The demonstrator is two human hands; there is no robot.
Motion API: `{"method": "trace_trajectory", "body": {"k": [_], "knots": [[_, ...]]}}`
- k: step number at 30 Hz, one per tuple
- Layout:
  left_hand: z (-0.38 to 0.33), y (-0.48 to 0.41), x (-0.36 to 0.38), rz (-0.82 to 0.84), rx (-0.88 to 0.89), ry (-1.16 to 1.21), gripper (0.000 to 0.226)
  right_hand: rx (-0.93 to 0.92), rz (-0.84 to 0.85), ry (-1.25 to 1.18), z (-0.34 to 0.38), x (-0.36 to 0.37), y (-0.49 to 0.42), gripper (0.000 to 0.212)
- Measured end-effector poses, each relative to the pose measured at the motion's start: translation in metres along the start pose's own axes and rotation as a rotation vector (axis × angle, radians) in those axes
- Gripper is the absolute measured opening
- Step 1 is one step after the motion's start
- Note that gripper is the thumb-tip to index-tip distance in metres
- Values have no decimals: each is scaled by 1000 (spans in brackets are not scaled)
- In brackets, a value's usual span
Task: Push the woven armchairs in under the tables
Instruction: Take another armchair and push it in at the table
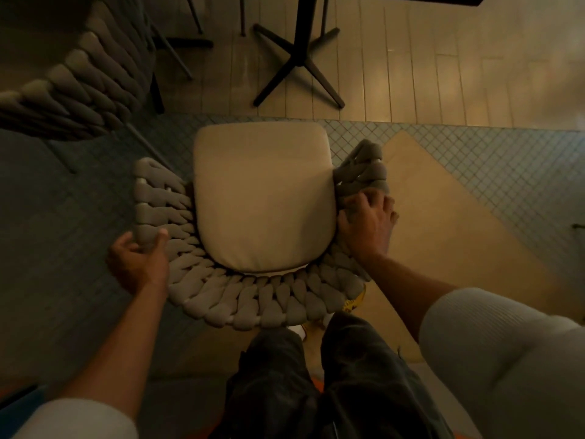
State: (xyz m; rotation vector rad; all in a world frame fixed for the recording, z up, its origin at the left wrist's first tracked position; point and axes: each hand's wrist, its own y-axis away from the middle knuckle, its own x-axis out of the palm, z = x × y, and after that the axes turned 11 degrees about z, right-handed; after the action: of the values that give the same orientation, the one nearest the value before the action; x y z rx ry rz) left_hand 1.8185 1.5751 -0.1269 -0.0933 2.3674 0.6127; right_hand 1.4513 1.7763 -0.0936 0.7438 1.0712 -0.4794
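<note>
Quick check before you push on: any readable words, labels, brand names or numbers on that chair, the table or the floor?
None can be read. The grey woven armchair, its beige seat cushion and the black cross-shaped table base show no text. The yellow patch beneath the chair's right side is too blurred to tell.

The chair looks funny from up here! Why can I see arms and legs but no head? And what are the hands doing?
The camera sits on a person's head and looks down, so you see what that person sees: their own arms, their dark trousers, but never their head.

Right below is a woven armchair with a pale cushion on its seat. The left hand grips the thick woven rim on one side, and the right hand grips the armrest on the other.

Ahead, on the plank floor, stands a table's black cross-shaped foot. The chair is not under the table yet. A second woven chair stands at the upper left.
</note>
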Motion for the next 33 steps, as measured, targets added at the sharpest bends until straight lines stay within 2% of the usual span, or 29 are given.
{"method": "trace_trajectory", "body": {"k": [2, 4, 6, 8, 12, 17, 22, 29, 33], "knots": [[0, 2, 4, -22, -103, -69, 90, 100, 27, -21, -3, -4, -6, 50], [1, 3, 6, 9, -176, -140, 90, 180, 51, -80, -8, -4, -13, 69], [3, 3, 10, 70, -177, -152, 86, 247, 55, -143, -15, -1, -19, 83], [4, 3, 15, 112, -138, -143, 78, 290, 71, -186, -26, 5, -24, 86], [4, 9, 20, 72, -79, -176, 62, 339, 78, -358, -43, 14, -29, 75], [-7, 10, 24, 48, -48, -230, 60, 408, 111, -391, -58, 19, -27, 41], [-24, -3, 34, 104, 3, -264, 59, 498, 74, -397, -63, 19, -20, 41], [-46, -13, 48, 182, 46, -320, 71, 549, 27, -459, -75, 19, -4, 45], [-39, -17, 45, 257, 43, -328, 84, 535, 97, -454, -77, 14, -11, 44]]}}
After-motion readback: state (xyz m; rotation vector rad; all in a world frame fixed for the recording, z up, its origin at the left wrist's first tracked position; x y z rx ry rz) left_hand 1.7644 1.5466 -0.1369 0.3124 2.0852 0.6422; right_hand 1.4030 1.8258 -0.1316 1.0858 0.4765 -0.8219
